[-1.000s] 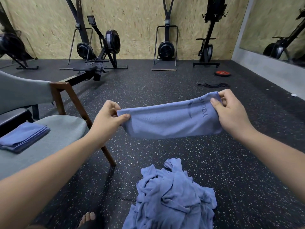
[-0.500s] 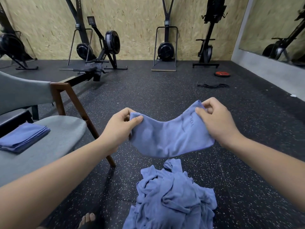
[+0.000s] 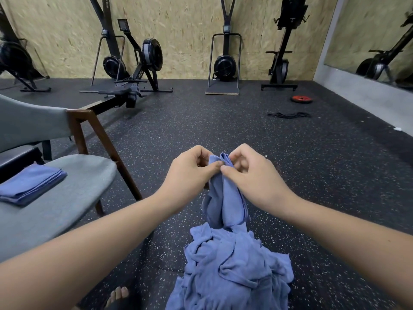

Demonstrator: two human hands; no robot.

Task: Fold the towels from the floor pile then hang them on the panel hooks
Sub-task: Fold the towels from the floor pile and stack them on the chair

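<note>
A blue towel (image 3: 223, 202) hangs doubled over in front of me, its two top ends pinched together. My left hand (image 3: 190, 173) and my right hand (image 3: 252, 175) meet at those ends, both gripping the towel at chest height. Directly below it a crumpled pile of blue towels (image 3: 232, 271) lies on the black speckled floor. A folded blue towel (image 3: 29, 184) rests on the seat of the grey chair (image 3: 73, 198) at my left. No panel hooks are in view.
Rowing machines (image 3: 138, 63) and ski trainers (image 3: 224, 63) stand along the far chipboard wall. A red weight plate (image 3: 301, 99) and a black cord (image 3: 288, 114) lie on the floor at the right. A mirror covers the right wall. My foot (image 3: 118, 296) shows at the bottom.
My hands have come together from wide apart, bringing the towel's two ends to meet. The stretched towel now hangs folded in half and lower.
</note>
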